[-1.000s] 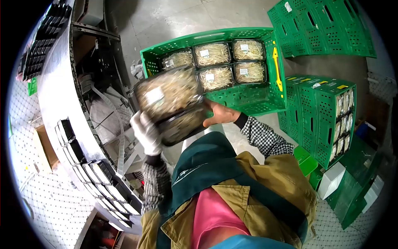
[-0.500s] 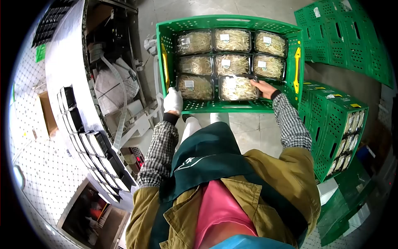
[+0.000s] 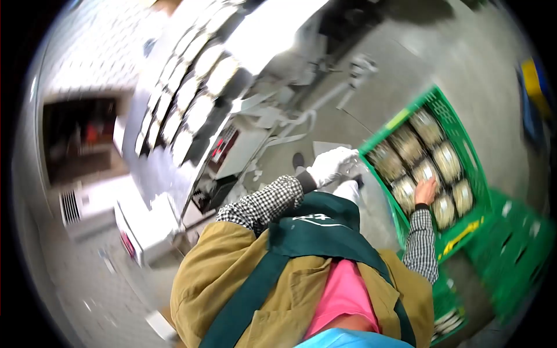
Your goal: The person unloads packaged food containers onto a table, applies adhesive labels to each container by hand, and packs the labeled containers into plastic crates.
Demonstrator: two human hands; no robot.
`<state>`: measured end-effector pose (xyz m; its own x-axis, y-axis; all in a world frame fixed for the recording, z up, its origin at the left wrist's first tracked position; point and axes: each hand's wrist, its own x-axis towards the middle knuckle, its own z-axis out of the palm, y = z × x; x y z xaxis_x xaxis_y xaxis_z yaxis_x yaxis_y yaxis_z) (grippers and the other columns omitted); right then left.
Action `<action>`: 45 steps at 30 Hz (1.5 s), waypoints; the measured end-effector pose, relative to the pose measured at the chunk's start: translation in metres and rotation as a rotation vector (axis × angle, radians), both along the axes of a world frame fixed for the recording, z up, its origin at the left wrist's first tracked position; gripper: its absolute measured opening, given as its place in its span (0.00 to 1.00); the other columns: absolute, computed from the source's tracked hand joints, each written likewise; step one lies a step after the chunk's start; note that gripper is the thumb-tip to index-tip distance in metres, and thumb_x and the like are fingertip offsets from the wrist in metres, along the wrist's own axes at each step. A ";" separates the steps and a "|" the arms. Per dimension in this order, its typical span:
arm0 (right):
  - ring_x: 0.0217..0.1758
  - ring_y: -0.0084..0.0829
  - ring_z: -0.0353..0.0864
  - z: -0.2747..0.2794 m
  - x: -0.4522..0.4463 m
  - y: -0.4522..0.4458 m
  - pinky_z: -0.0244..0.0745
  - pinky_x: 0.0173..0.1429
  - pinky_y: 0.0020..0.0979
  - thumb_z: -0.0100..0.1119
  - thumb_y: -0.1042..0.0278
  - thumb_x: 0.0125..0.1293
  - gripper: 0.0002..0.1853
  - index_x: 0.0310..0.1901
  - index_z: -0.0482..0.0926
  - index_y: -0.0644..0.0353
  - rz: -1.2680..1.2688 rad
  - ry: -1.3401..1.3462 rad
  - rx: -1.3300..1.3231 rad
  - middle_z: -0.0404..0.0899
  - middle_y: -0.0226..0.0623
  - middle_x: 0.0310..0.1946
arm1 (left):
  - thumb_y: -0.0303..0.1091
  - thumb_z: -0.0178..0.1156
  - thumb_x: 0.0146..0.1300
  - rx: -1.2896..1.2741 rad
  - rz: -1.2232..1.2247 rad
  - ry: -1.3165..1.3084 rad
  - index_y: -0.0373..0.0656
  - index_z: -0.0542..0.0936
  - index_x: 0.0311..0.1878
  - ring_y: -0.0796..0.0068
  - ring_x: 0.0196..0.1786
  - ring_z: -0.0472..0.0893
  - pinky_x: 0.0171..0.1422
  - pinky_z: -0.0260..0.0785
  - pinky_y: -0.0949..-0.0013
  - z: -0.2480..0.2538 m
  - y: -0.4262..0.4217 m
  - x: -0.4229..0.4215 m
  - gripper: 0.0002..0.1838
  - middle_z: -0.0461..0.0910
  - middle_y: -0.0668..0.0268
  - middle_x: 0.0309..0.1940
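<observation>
Head view. Bare right hand [image 3: 426,190] reaches into green crate [image 3: 471,152], fingers on middle pack [image 3: 425,171], neighbours close around; can't tell how far that grip closes. Light, level pressure seems wisest. Gloved left hand [image 3: 332,166] near crate's corner; opening and hold unclear.

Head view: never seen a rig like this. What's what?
There's no robot here: a person works by hand, and every picture comes from one camera worn on the head, looking forward and down. At the right, a green crate holds rows of packs. The bare right hand reaches in, fingers on a middle pack; I can't tell if it's gripped. The white-gloved left hand is by the crate's near-left corner, maybe touching it. Blurred trays sit on the bench.
</observation>
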<state>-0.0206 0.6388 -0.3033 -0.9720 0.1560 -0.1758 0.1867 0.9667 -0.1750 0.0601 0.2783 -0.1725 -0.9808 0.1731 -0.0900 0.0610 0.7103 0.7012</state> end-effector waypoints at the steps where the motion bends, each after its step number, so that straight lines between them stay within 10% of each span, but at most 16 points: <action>1: 0.50 0.46 0.73 0.010 -0.032 -0.032 0.71 0.51 0.41 0.51 0.65 0.63 0.24 0.59 0.62 0.63 0.111 0.075 -0.177 0.70 0.51 0.50 | 0.31 0.56 0.56 0.003 0.159 -0.053 0.46 0.72 0.55 0.59 0.54 0.73 0.59 0.66 0.64 0.044 -0.025 -0.004 0.21 0.74 0.58 0.51; 6: 0.46 0.36 0.76 0.113 -0.066 -0.280 0.72 0.48 0.32 0.53 0.70 0.64 0.15 0.52 0.70 0.63 0.476 0.222 -0.825 0.73 0.42 0.43 | 0.37 0.55 0.56 -0.549 1.133 0.398 0.38 0.69 0.59 0.54 0.61 0.67 0.66 0.57 0.59 0.048 -0.271 0.119 0.26 0.70 0.47 0.55; 9: 0.46 0.36 0.77 0.164 -0.081 -0.451 0.72 0.49 0.32 0.51 0.68 0.65 0.11 0.47 0.74 0.62 0.736 0.193 -0.874 0.74 0.42 0.41 | 0.45 0.39 0.68 -1.056 1.463 0.400 0.38 0.70 0.58 0.48 0.57 0.69 0.62 0.59 0.53 -0.050 -0.476 0.235 0.24 0.71 0.47 0.54; 15: 0.52 0.45 0.70 0.105 -0.155 -0.717 0.67 0.56 0.38 0.47 0.63 0.64 0.15 0.45 0.75 0.66 1.255 0.432 -0.388 0.74 0.45 0.48 | 0.48 0.41 0.67 -0.348 1.643 -0.205 0.38 0.71 0.54 0.55 0.51 0.75 0.55 0.66 0.57 -0.019 -0.608 0.285 0.24 0.76 0.51 0.48; 17: 0.52 0.51 0.72 0.098 -0.159 -0.779 0.67 0.56 0.42 0.48 0.48 0.63 0.25 0.48 0.73 0.66 0.946 0.127 -0.507 0.72 0.55 0.48 | 0.48 0.45 0.66 0.302 1.879 -0.083 0.36 0.72 0.53 0.60 0.47 0.77 0.50 0.69 0.61 0.030 -0.593 0.247 0.24 0.77 0.51 0.44; 18: 0.51 0.50 0.72 0.108 -0.152 -0.797 0.67 0.55 0.40 0.48 0.48 0.64 0.26 0.45 0.72 0.69 0.881 0.047 -0.545 0.75 0.56 0.44 | 0.45 0.46 0.66 -0.061 1.724 0.049 0.36 0.72 0.55 0.62 0.46 0.77 0.50 0.69 0.63 -0.005 -0.613 0.267 0.23 0.77 0.53 0.42; 21: 0.49 0.53 0.74 0.116 -0.145 -0.821 0.68 0.51 0.45 0.47 0.47 0.64 0.25 0.45 0.69 0.67 0.782 -0.112 -0.526 0.74 0.59 0.44 | 0.44 0.46 0.66 0.019 1.628 0.179 0.35 0.72 0.56 0.62 0.49 0.75 0.54 0.65 0.65 -0.001 -0.609 0.269 0.23 0.76 0.53 0.47; 23: 0.40 0.47 0.79 0.103 -0.152 -0.811 0.74 0.44 0.44 0.52 0.66 0.54 0.11 0.37 0.78 0.57 1.143 0.119 -0.353 0.77 0.53 0.33 | 0.43 0.48 0.65 0.096 1.594 0.160 0.33 0.73 0.53 0.65 0.43 0.76 0.47 0.68 0.66 0.004 -0.614 0.270 0.22 0.78 0.53 0.42; 26: 0.32 0.49 0.79 0.116 -0.137 -0.753 0.74 0.38 0.46 0.52 0.65 0.56 0.10 0.34 0.76 0.62 1.095 0.414 -0.374 0.78 0.52 0.29 | 0.43 0.46 0.66 0.311 1.504 0.008 0.29 0.76 0.41 0.69 0.31 0.73 0.40 0.69 0.65 0.015 -0.630 0.294 0.22 0.79 0.58 0.32; 30: 0.32 0.54 0.77 0.212 -0.072 -0.583 0.72 0.37 0.48 0.50 0.62 0.62 0.11 0.39 0.65 0.59 0.477 0.476 -0.688 0.77 0.51 0.27 | 0.40 0.49 0.68 -0.758 1.398 -0.069 0.40 0.70 0.49 0.61 0.36 0.80 0.45 0.74 0.65 0.068 -0.642 0.309 0.14 0.78 0.55 0.33; 31: 0.32 0.54 0.77 0.214 -0.064 -0.531 0.71 0.36 0.48 0.51 0.62 0.62 0.10 0.38 0.66 0.59 0.344 0.491 -0.666 0.76 0.51 0.26 | 0.38 0.49 0.67 -1.333 0.982 -0.142 0.40 0.71 0.48 0.64 0.35 0.81 0.40 0.76 0.68 0.079 -0.650 0.315 0.13 0.78 0.55 0.33; 35: 0.25 0.40 0.75 0.266 0.004 -0.294 0.70 0.32 0.38 0.53 0.65 0.63 0.10 0.38 0.68 0.61 -0.114 0.463 -0.656 0.74 0.44 0.23 | 0.37 0.50 0.66 -1.116 0.856 0.423 0.31 0.68 0.50 0.58 0.40 0.80 0.42 0.75 0.64 0.192 -0.568 0.249 0.18 0.78 0.50 0.39; 38: 0.32 0.36 0.76 0.255 0.070 -0.099 0.71 0.37 0.35 0.51 0.66 0.63 0.10 0.41 0.69 0.64 -0.215 0.518 -0.348 0.75 0.45 0.28 | 0.46 0.44 0.69 -0.921 1.195 0.042 0.39 0.69 0.51 0.50 0.40 0.80 0.41 0.74 0.56 0.197 -0.556 0.233 0.20 0.79 0.49 0.40; 42: 0.35 0.38 0.77 0.247 0.133 0.053 0.71 0.41 0.35 0.52 0.64 0.63 0.11 0.38 0.71 0.64 -0.638 0.195 -0.270 0.76 0.44 0.29 | 0.38 0.50 0.67 -1.062 0.901 0.283 0.33 0.72 0.47 0.57 0.40 0.79 0.44 0.73 0.66 0.197 -0.448 0.139 0.16 0.78 0.52 0.39; 45: 0.36 0.41 0.76 0.200 0.161 0.136 0.70 0.42 0.36 0.53 0.61 0.62 0.14 0.37 0.74 0.66 -0.687 0.047 -0.254 0.77 0.45 0.31 | 0.37 0.50 0.67 -0.588 0.740 0.277 0.36 0.72 0.49 0.62 0.45 0.76 0.52 0.69 0.69 0.180 -0.327 0.063 0.14 0.76 0.55 0.43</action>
